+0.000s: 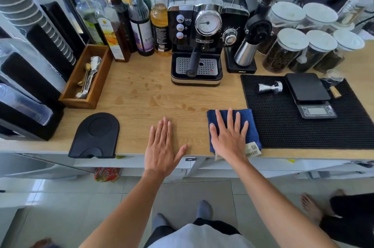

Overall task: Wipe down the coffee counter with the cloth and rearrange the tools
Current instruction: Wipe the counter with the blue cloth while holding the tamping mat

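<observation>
A folded blue cloth lies near the front edge of the wooden counter, just left of a black rubber mat. My right hand rests flat on the cloth, fingers spread. To its left, my left hand lies flat on the bare wood, holding nothing. Brown coffee drops dot the counter in front of the espresso machine. On the mat lie a steel tamper and a black scale. A black tamping mat overhangs the front edge at the left.
Syrup bottles line the back left, and a wooden tray of spoons sits before them. Cup dispensers stand at far left. A grinder and jars of beans fill the back right. Another person's bare feet are on the floor at right.
</observation>
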Demonstrator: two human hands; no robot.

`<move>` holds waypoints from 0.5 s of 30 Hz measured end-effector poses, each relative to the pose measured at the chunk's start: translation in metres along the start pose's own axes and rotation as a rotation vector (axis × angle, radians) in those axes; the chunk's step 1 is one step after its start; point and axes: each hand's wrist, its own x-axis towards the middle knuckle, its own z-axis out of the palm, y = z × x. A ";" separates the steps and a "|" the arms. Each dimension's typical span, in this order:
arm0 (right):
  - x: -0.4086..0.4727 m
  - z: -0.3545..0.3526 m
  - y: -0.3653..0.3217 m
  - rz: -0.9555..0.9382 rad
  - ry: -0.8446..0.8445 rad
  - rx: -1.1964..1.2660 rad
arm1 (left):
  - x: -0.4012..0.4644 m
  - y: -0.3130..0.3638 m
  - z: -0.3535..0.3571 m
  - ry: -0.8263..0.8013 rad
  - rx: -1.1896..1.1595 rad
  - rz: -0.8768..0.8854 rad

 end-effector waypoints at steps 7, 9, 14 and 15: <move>0.087 -0.017 -0.009 0.081 -0.058 0.025 | 0.001 -0.001 0.002 0.006 0.004 0.004; 0.090 -0.016 -0.008 0.075 -0.066 0.013 | 0.001 -0.001 0.001 0.002 0.011 0.001; 0.040 -0.010 -0.005 0.031 -0.030 0.014 | 0.000 -0.001 -0.001 -0.002 0.007 0.005; 0.022 -0.007 -0.006 0.027 -0.008 0.018 | 0.000 -0.001 0.000 0.002 -0.003 0.005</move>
